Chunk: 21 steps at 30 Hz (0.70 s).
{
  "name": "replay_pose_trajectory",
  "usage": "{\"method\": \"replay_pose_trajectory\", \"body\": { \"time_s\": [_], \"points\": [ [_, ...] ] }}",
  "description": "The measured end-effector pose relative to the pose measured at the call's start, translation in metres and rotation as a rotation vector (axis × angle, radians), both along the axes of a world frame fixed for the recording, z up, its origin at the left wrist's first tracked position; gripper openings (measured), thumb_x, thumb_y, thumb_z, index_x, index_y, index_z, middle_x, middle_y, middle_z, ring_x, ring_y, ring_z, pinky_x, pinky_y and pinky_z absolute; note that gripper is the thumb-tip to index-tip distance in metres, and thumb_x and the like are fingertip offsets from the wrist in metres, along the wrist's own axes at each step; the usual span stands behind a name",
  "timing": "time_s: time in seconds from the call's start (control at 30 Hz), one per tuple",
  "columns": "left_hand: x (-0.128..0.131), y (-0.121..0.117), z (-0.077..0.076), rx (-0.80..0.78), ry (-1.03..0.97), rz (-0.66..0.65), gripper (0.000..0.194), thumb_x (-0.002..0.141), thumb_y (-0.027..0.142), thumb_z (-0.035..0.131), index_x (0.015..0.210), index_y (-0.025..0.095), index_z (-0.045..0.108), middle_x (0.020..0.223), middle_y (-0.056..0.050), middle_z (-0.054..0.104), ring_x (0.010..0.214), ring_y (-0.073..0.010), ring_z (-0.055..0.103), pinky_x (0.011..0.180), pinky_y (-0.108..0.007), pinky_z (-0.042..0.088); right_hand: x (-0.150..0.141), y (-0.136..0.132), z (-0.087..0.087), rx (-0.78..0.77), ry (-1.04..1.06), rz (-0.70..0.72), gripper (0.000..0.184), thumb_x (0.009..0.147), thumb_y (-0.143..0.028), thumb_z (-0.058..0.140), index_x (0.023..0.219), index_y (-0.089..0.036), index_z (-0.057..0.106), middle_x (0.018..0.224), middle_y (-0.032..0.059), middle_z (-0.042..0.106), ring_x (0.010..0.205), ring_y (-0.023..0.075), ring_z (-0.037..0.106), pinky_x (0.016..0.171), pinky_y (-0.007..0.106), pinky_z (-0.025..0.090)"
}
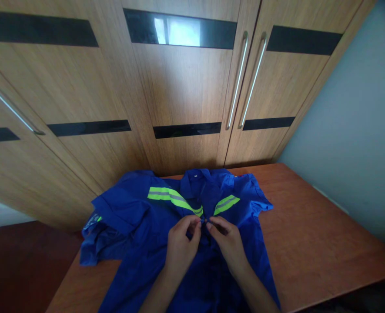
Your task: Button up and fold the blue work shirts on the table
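Note:
A blue short-sleeved work jacket (149,234) with yellow-green and grey reflective bands lies spread on the table, its collar toward the wardrobe. At the front opening, just below the chest bands, my left hand (183,239) pinches the jacket's edge between thumb and fingers. Close beside it, my right hand (226,241) also pinches the front edge, the fingertips of both hands nearly meeting. Whatever fastener lies between them is too small to make out. More folded blue clothing (104,243) sits under the jacket's left side.
The reddish-brown wooden table (313,243) extends to the right. Behind it stands a wooden wardrobe (185,87) with black strips and long metal handles (238,82). A pale wall (352,130) rises on the right, and a dark red floor (22,261) shows at left.

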State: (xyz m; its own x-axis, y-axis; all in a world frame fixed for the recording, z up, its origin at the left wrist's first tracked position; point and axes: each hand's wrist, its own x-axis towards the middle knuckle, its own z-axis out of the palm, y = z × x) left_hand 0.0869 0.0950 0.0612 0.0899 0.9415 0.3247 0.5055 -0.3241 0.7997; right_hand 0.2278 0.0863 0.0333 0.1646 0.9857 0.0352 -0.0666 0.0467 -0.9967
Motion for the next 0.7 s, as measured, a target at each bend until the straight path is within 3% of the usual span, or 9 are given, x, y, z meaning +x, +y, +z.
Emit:
{"method": "replay_pose_trajectory", "body": {
  "time_s": [0.17, 0.3, 0.43, 0.57, 0.7],
  "points": [
    [0.001, 0.000, 0.000, 0.022, 0.036, 0.002, 0.012, 0.085, 0.019, 0.052, 0.087, 0.019, 0.064, 0.080, -0.001, 0.069, 0.070, -0.0141, 0.064, 0.068, -0.024, 0.050, 0.001, -0.004, 0.004, -0.015, 0.018, 0.027, 0.027, 0.074, -0.039, 0.072, 0.094, -0.020, 0.074, 0.084, 0.0050, 0.070, 0.076, 0.0203, 0.063, 0.070, 0.031, 0.050],
    [0.003, 0.003, -0.002, -0.005, 0.037, -0.013, 0.013, 0.086, 0.019, 0.051, 0.086, 0.019, 0.064, 0.079, -0.001, 0.068, 0.071, -0.0142, 0.064, 0.070, -0.025, 0.049, 0.006, -0.003, 0.011, -0.032, 0.126, 0.145, 0.027, 0.079, -0.041, 0.067, 0.095, -0.020, 0.071, 0.082, 0.0039, 0.070, 0.076, 0.0184, 0.063, 0.071, 0.029, 0.049],
    [0.004, 0.004, -0.001, -0.065, 0.042, -0.085, 0.014, 0.085, 0.018, 0.050, 0.084, 0.020, 0.064, 0.078, 0.000, 0.068, 0.072, -0.0142, 0.064, 0.070, -0.025, 0.048, 0.010, 0.004, 0.012, -0.042, 0.149, 0.278, 0.014, 0.080, -0.034, 0.062, 0.084, -0.020, 0.060, 0.061, -0.0043, 0.057, 0.056, 0.0111, 0.052, 0.054, 0.021, 0.040],
    [0.004, 0.004, 0.003, -0.111, 0.040, -0.112, 0.015, 0.087, 0.021, 0.050, 0.087, 0.020, 0.065, 0.082, -0.001, 0.070, 0.076, -0.0151, 0.064, 0.073, -0.025, 0.047, 0.008, 0.007, 0.010, -0.003, -0.076, 0.274, 0.006, 0.082, -0.027, 0.055, 0.083, -0.021, 0.053, 0.054, -0.0081, 0.046, 0.047, 0.0092, 0.042, 0.047, 0.020, 0.030],
    [0.001, 0.006, 0.005, -0.214, -0.010, -0.121, 0.012, 0.084, 0.030, 0.058, 0.084, 0.020, 0.063, 0.076, 0.000, 0.068, 0.070, -0.0154, 0.064, 0.066, -0.024, 0.047, 0.005, 0.004, 0.011, 0.102, -0.439, 0.189, 0.007, 0.082, -0.020, 0.052, 0.086, -0.020, 0.057, 0.057, -0.0056, 0.051, 0.051, 0.0114, 0.050, 0.051, 0.021, 0.033]
  ]
}}
